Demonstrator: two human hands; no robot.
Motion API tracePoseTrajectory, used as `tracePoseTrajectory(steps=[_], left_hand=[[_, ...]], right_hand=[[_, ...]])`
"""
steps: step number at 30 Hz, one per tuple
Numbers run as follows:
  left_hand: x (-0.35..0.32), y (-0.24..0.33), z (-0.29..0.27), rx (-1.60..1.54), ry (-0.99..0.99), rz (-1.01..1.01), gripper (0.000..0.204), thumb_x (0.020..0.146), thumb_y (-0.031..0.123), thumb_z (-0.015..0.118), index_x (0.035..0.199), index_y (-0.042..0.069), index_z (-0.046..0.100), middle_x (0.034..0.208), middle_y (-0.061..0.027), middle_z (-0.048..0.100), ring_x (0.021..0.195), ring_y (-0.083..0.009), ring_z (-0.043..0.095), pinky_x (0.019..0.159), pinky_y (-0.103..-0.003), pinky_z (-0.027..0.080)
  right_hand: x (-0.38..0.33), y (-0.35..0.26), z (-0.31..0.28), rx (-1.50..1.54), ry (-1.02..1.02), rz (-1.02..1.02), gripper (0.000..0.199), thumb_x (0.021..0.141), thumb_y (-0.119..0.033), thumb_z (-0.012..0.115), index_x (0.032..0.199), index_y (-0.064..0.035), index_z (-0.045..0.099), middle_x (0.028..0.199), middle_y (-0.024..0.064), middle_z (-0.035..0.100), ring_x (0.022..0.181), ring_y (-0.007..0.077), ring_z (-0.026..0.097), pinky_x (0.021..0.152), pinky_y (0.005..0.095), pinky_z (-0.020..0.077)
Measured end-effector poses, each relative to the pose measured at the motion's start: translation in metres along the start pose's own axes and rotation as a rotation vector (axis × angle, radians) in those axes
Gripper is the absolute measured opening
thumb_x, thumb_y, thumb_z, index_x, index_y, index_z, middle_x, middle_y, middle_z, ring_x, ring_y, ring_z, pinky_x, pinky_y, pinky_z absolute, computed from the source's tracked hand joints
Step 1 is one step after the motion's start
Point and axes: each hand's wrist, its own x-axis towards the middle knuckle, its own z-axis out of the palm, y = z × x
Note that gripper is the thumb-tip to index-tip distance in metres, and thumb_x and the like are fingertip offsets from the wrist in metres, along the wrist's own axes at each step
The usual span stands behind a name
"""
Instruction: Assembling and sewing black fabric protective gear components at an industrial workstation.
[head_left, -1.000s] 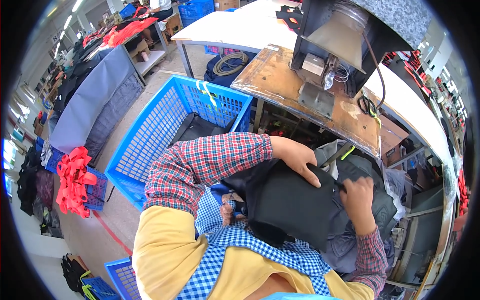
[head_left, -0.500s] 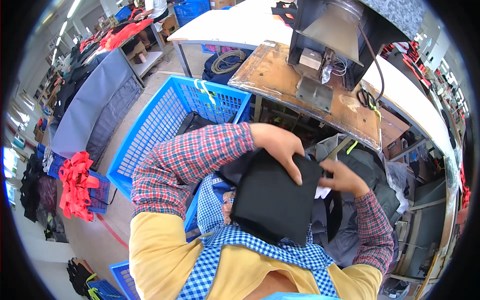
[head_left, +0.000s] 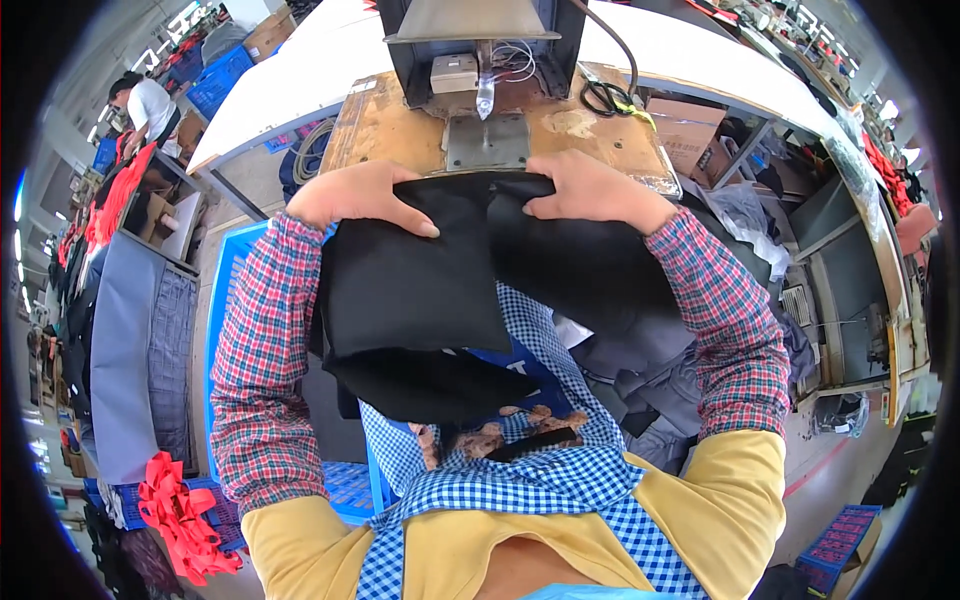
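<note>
Both hands clamped on black fabric piece point(head_left: 420, 290): left hand point(head_left: 355, 197) and right hand point(head_left: 590, 190) at 12 o'clock, edge up on wooden counter point(head_left: 380, 120), not yet under the press machine point(head_left: 480, 60).

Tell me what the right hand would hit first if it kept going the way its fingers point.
The right hand points toward the left hand, across the black fabric both grip. It would likely meet the left hand's fingertips first, though depth is hard to judge.
</note>
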Motion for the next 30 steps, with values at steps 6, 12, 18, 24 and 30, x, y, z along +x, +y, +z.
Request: tracePoseTrajectory(steps=[6, 12, 18, 24, 30], left_hand=[[0.032, -0.013, -0.027, -0.152, -0.14, -0.127, 0.06, 0.074, 0.038, 0.081, 0.112, -0.005, 0.067, 0.097, -0.0112, 0.072, 0.085, -0.0183, 0.068, 0.08, -0.027, 0.053], [0.068, -0.03, -0.039, -0.225, -0.195, -0.172, 0.073, 0.071, 0.049, 0.082, 0.121, -0.001, 0.064, 0.104, -0.013, 0.071, 0.088, -0.0203, 0.07, 0.082, -0.025, 0.055], [0.085, -0.045, -0.042, -0.39, -0.185, -0.2, 0.07, 0.072, 0.043, 0.083, 0.122, -0.001, 0.063, 0.104, -0.0127, 0.071, 0.088, -0.0186, 0.07, 0.082, -0.024, 0.055], [0.089, -0.05, -0.045, -0.448, -0.207, -0.18, 0.061, 0.079, 0.036, 0.079, 0.121, -0.005, 0.062, 0.106, -0.0119, 0.07, 0.089, -0.0168, 0.069, 0.085, -0.024, 0.053], [0.082, -0.044, -0.05, -0.451, -0.194, -0.096, 0.06, 0.079, 0.035, 0.079, 0.12, -0.005, 0.062, 0.105, -0.0112, 0.071, 0.089, -0.0165, 0.069, 0.084, -0.024, 0.053]], right_hand=[[0.038, 0.027, -0.015, 0.206, -0.239, 0.096, 0.039, 0.078, -0.028, 0.07, 0.103, 0.0014, 0.063, 0.09, 0.0144, 0.068, 0.083, 0.0238, 0.065, 0.075, 0.0339, 0.0487], [0.066, 0.054, -0.027, 0.401, -0.361, 0.23, 0.043, 0.077, -0.028, 0.07, 0.11, -0.0007, 0.065, 0.094, 0.0087, 0.07, 0.081, 0.0179, 0.066, 0.074, 0.029, 0.051], [0.084, 0.072, -0.031, 0.408, -0.366, 0.26, 0.044, 0.076, -0.026, 0.071, 0.112, -0.0001, 0.065, 0.095, 0.0081, 0.069, 0.082, 0.0168, 0.065, 0.075, 0.0291, 0.0522], [0.092, 0.078, -0.037, 0.588, -0.424, 0.244, 0.046, 0.076, -0.026, 0.071, 0.112, 0.0023, 0.064, 0.095, 0.0086, 0.069, 0.083, 0.0165, 0.066, 0.076, 0.0269, 0.0524], [0.09, 0.075, -0.044, 0.585, -0.387, 0.208, 0.041, 0.077, -0.021, 0.071, 0.109, 0.0042, 0.064, 0.093, 0.0058, 0.069, 0.079, 0.0125, 0.064, 0.074, 0.0247, 0.0524]])
